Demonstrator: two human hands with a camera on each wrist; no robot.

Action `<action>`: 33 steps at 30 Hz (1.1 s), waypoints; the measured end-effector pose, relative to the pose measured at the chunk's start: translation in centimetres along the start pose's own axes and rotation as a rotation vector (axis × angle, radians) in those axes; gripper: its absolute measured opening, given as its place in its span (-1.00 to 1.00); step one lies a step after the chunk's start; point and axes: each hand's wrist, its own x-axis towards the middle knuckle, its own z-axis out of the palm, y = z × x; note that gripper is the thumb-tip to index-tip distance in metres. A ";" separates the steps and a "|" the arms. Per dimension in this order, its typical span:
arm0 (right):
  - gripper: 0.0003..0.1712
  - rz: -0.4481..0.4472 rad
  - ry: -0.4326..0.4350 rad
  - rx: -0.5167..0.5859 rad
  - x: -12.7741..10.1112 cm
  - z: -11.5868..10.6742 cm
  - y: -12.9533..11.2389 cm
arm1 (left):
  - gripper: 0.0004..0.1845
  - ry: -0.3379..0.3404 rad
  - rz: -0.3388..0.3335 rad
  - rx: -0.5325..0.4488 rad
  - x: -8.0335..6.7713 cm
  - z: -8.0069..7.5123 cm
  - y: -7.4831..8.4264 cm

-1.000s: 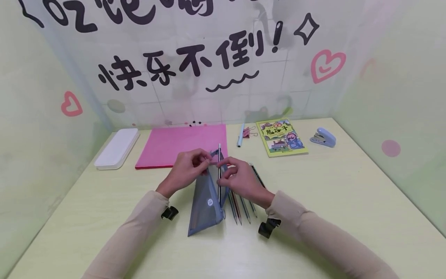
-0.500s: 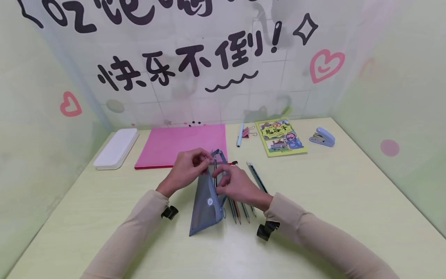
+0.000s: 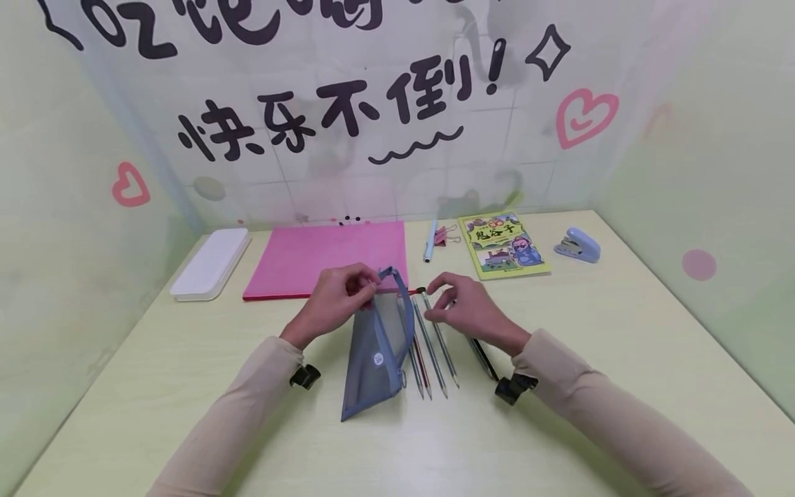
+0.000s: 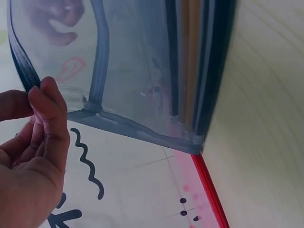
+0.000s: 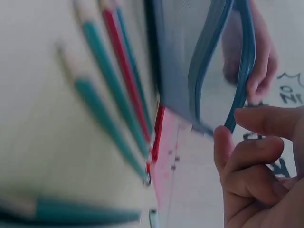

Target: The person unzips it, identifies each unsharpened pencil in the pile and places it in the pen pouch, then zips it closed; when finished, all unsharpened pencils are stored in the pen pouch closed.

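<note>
Now | left hand (image 3: 335, 301) pinches pencil pouch (image 3: 375, 352) mouth, long axis toward wall | right hand (image 3: 467, 310) relaxed, empty.

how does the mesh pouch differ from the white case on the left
The mesh pouch is grey-blue and see-through; the white case is opaque. The pouch is propped up with its mouth open, pinched by the left hand; the case lies flat, shut and untouched. Both sit on the table.

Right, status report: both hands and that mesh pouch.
Left hand pinches the mesh pouch open at its top edge. Right hand holds nothing, fingertips at the loose pencils beside it. Nothing blocking.
</note>
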 end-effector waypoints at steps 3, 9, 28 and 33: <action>-0.59 0.012 -0.018 -0.096 0.1 -1.7 1.5 | -0.88 -0.009 -0.004 -0.002 0.0 -0.1 0.0; -0.84 0.001 -0.119 -0.302 0.2 -3.4 4.2 | -0.89 -0.017 -0.016 0.003 -0.1 -0.1 0.0; -0.67 -0.002 -0.160 -0.510 0.4 -2.3 4.5 | -0.88 -0.029 -0.027 0.027 -0.2 -0.1 -0.1; -0.61 0.005 -0.140 -0.470 0.7 -2.4 4.3 | -0.88 -0.028 -0.027 0.018 -0.2 -0.2 -0.1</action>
